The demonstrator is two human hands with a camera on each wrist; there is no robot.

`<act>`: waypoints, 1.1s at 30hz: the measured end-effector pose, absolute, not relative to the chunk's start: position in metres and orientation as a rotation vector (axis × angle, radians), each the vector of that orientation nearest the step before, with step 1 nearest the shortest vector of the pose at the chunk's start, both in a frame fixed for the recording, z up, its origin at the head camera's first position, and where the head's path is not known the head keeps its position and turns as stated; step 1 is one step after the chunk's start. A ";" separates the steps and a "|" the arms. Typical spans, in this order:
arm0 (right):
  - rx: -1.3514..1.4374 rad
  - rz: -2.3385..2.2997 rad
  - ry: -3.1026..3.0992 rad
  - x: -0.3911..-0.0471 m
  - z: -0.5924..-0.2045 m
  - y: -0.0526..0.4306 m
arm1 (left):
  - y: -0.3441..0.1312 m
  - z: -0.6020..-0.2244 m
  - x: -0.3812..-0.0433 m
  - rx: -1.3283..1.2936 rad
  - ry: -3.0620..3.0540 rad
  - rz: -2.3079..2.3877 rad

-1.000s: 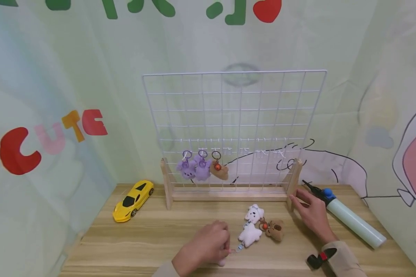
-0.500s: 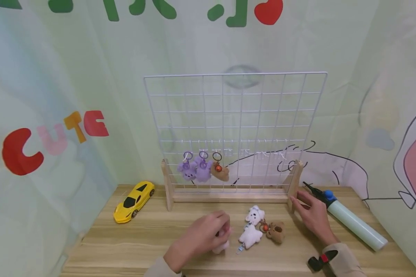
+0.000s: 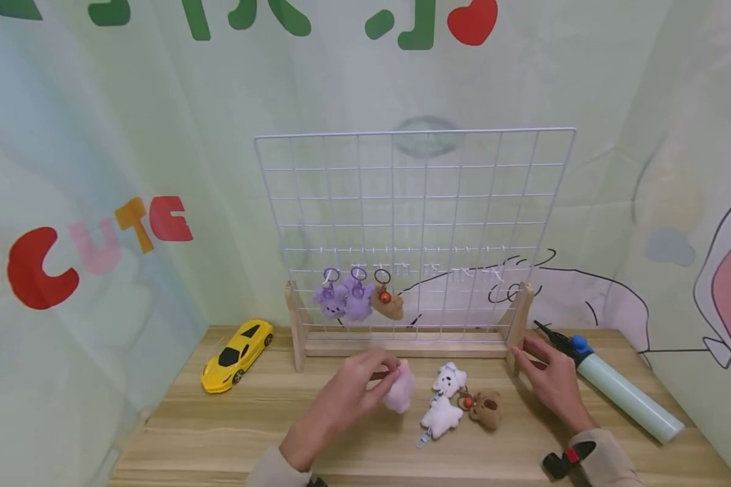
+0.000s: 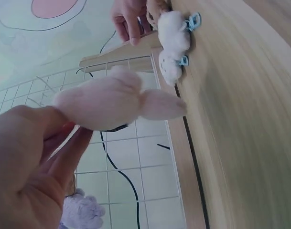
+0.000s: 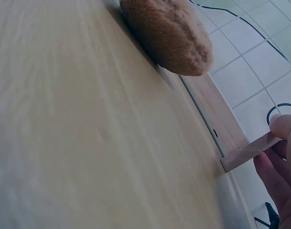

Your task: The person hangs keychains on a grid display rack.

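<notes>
Standing on the light, wood-grained bench (image 3: 219,439), the tall white wire grid rack (image 3: 424,224) shows no clear shift; the pale wooden upright (image 3: 518,321) at its right end is pinched between the thumb and fingers of the right hand (image 3: 551,379), which has kept that place. The change is at the left hand (image 3: 355,387): a second ago it was lower and nearer the person, covering most of what it gripped, and it has since carried a small, fuzzy pink plush toy (image 3: 400,391) forward, in front of the rack. Its thumb and fingers are closed in a pinch on the toy's upper end, and the toy looks clear of the bench, so I judge it fully picked up and apart from the fluffy white plush toys (image 3: 442,416) and the brown plush toy (image 3: 486,409) lying to its right. Smallest parts read worst: any ring or clip on the pink toy is hidden by the left fingers, its face cannot be made out, and the thin white hooks (image 3: 495,273) partly blur into the wires.
</notes>
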State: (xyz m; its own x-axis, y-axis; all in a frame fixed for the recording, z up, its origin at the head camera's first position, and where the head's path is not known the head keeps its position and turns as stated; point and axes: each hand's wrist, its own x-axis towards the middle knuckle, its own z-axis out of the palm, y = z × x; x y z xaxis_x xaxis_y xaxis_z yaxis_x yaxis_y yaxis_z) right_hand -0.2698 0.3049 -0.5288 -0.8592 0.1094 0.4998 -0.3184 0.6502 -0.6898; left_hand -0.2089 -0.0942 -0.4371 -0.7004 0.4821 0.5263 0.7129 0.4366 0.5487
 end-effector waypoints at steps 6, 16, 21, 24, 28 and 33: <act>0.164 1.131 -2.355 -0.269 -0.527 0.304 | -0.093 -0.429 -0.213 -0.899 -2.279 -1.162; 0.140 1.157 -2.354 -0.268 -0.526 0.303 | -0.079 -0.409 -0.226 -0.793 -2.086 -1.415; 0.127 1.153 -2.356 -0.267 -0.525 0.301 | -0.065 -0.399 -0.233 -0.729 -1.999 -1.489; 0.116 1.146 -2.359 -0.267 -0.524 0.301 | -0.057 -0.394 -0.237 -0.685 -1.934 -1.543; 0.111 1.141 -2.355 -0.267 -0.523 0.301 | -0.047 -0.389 -0.241 -0.579 -1.872 -1.578; 0.115 1.150 -2.355 -0.267 -0.525 0.301 | -0.036 -0.382 -0.245 -0.460 -1.814 -1.628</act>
